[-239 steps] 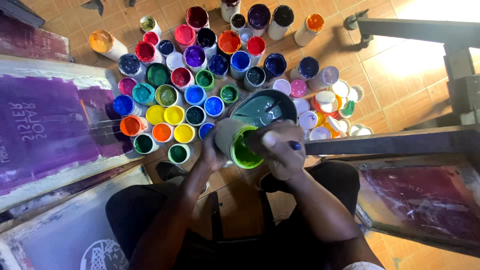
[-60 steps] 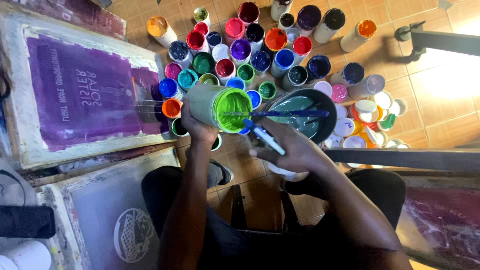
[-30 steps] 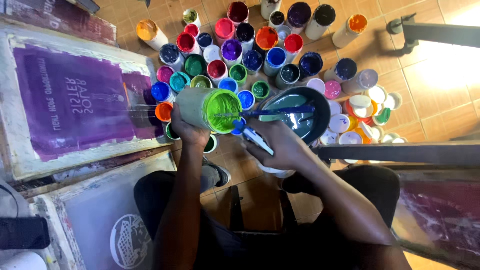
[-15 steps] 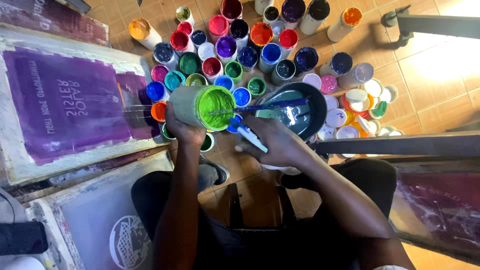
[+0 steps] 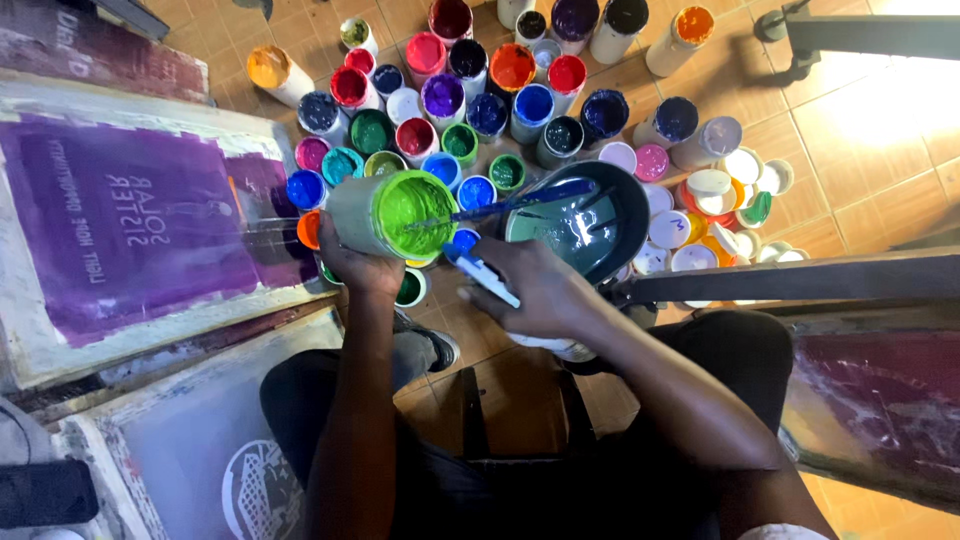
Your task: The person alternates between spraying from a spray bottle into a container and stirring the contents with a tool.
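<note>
My left hand (image 5: 360, 268) grips a jar of bright green paint (image 5: 385, 213), tipped on its side with the open mouth facing right. My right hand (image 5: 535, 292) holds a white and blue stick (image 5: 482, 274), its tip just under the jar's mouth. A thin blue stirring stick (image 5: 515, 204) runs from the jar's mouth across a dark bowl of teal paint (image 5: 610, 232) to the right of the jar. Both hands hover above the floor, in front of my knees.
Several open paint jars in many colours (image 5: 480, 85) crowd the tiled floor behind the bowl, with white lids (image 5: 715, 185) to the right. A purple-stained printing screen (image 5: 130, 225) lies left, another frame (image 5: 190, 450) at lower left, and a dark bar (image 5: 800, 280) crosses right.
The green jar has moved from over the bowl to its left and tipped further onto its side. My right hand has shifted slightly left with its stick. The bowl stays put.
</note>
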